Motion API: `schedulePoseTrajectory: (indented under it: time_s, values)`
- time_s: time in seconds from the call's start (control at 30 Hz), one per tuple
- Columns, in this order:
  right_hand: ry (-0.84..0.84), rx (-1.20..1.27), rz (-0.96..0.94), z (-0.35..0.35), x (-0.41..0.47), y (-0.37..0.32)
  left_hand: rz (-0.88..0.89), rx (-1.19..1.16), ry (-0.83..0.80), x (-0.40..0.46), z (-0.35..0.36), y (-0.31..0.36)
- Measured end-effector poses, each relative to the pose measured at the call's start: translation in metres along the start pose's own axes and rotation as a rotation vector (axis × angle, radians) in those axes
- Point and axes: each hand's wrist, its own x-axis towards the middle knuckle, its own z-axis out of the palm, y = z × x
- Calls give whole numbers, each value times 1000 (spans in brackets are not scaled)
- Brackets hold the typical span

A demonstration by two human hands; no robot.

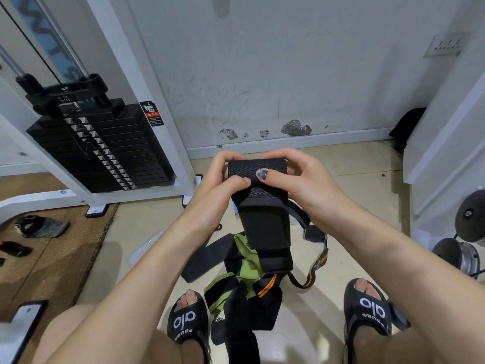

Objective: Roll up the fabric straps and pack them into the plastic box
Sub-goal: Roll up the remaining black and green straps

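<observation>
I hold a black fabric strap (265, 227) up in front of me, its top end wound into a roll. My left hand (220, 177) grips the roll's left side with the thumb pressed on its front. My right hand (296, 177) grips the right side, thumb on the front too. The strap's loose tail hangs down toward the floor. Below it, between my feet, lies a heap of other straps (244, 282), black, lime green and black with orange stripes. A clear plastic box (147, 250) lies on the floor behind my left forearm, mostly hidden.
A white weight machine with a black weight stack (99, 145) stands at the left. A white frame and metal dumbbell ends (462, 248) are at the right. A wall is close ahead. Black sandals are on my feet (187, 324). Dark shoes lie on the brown mat at far left.
</observation>
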Motion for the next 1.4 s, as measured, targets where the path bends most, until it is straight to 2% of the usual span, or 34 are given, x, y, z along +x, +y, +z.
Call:
schedulePoseTrajectory:
  time_s: [0.1, 0.3, 0.43, 0.57, 0.7, 0.77, 0.93, 1.07, 1.2, 1.3, 1.4]
  values:
    - [23, 11, -18, -1, -1, 0, -98, -12, -74, 0, 1, -3]
    - [49, -22, -62, 0, -3, -1, -44, -119, -45, 3, 4, -2]
    - [-1, 36, 33, -3, -4, -4, -36, -140, -46, 4, 1, -3]
    - [-27, -16, 124, -4, -7, -7, -7, -167, -24, 9, -2, -7]
    - [82, -238, 183, -5, -7, -3, 31, -208, 23, 10, 0, -7]
    - [151, -220, 184, -5, -6, -1, 36, -175, 57, 12, 0, -8]
    - [295, -113, 16, 4, -12, -5, 36, -74, 97, 17, 2, -16]
    - [335, -354, -68, 18, -18, 12, 52, -95, 105, 18, 8, -19]
    - [351, -661, -255, 23, -25, 17, 46, -136, 94, 17, 9, -19]
    - [311, -780, -374, 23, -24, 24, 47, -150, 82, 16, 9, -19]
    - [279, -788, -462, 22, -22, 27, 53, -159, 67, 14, 9, -18]
